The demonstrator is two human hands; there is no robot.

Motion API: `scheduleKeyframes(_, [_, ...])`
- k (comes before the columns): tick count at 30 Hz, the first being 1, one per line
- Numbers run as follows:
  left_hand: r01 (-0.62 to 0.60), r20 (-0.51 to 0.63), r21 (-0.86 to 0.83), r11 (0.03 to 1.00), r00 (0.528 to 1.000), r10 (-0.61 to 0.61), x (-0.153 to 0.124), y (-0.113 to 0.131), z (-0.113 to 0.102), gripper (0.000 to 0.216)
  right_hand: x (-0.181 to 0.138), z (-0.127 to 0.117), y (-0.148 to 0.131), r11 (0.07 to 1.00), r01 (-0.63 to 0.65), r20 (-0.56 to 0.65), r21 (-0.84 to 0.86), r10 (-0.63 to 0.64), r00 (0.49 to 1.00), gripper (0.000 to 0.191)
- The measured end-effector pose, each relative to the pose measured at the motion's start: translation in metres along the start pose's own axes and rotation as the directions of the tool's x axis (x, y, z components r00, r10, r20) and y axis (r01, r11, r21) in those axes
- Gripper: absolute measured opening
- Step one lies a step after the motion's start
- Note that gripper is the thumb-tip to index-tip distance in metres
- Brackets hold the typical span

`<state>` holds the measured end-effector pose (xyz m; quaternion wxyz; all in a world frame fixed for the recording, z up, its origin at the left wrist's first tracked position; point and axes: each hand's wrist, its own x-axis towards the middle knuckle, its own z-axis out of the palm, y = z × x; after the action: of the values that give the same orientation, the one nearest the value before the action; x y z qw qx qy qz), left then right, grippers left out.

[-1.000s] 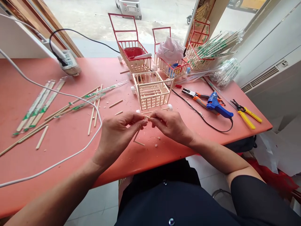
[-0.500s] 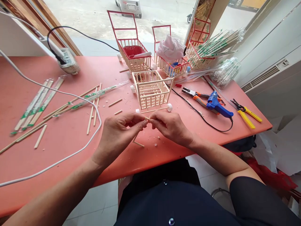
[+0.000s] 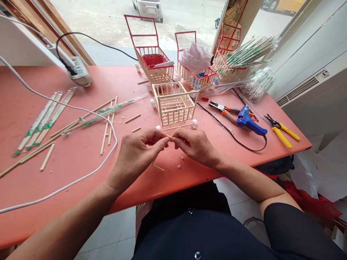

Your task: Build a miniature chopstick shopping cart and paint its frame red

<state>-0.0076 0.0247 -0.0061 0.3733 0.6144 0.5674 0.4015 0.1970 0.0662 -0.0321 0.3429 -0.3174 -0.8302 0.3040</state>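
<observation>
Left hand (image 3: 137, 147), right hand (image 3: 194, 146): grip pinched on small pale piece (image 3: 170, 137); unpainted cart (image 3: 176, 103) beyond.

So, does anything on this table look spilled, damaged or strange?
Nothing looks clearly damaged, but small pale crumbs litter the reddish tabletop. Also, the plain pale wooden cart in front lacks the tall red handle frame that the three wooden carts behind have, making it the odd one.

A salmon-red worktop (image 3: 116, 79) stood against a wide window (image 3: 108, 21), where daylight came in from pale ground with a white vehicle (image 3: 149, 10) outside. Rightward rose a pale panel with a slatted vent (image 3: 302, 88); light tiles covered the floor (image 3: 116, 231).
</observation>
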Motion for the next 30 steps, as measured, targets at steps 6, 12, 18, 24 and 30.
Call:
scheduleKeyframes(6, [-0.046, -0.018, 0.065, 0.997, 0.999, 0.047, -0.0014, -0.0013, 0.0005, 0.023, -0.0013, 0.0012, -0.0002, 1.0, -0.007, 0.022, 0.015, 0.007, 1.0, 0.027])
scheduleKeyframes(12, [-0.052, -0.007, 0.05, 0.997, 0.999, 0.053, -0.0013, 0.0003, -0.0001, 0.023, -0.0023, 0.0018, 0.0001, 1.0, 0.009, 0.027, 0.026, -0.01, 1.0, 0.027])
scheduleKeyframes(18, [-0.022, 0.067, 0.005, 1.0, 0.998, 0.021, 0.0003, 0.0022, -0.0049, 0.026, -0.003, 0.0014, 0.0033, 1.0, -0.016, 0.028, -0.015, 0.017, 0.999, 0.027])
scheduleKeyframes(24, [-0.084, 0.024, 0.038, 0.996, 0.996, 0.084, 0.0005, -0.0013, -0.0042, 0.024, -0.0012, -0.0004, 0.0025, 0.999, 0.047, 0.019, 0.001, -0.047, 0.999, 0.026])
scheduleKeyframes(30, [-0.117, 0.024, 0.033, 0.993, 0.993, 0.116, 0.0003, -0.0026, -0.0028, 0.018, -0.0006, 0.0, 0.0002, 0.998, 0.056, 0.028, 0.007, -0.056, 0.998, 0.023])
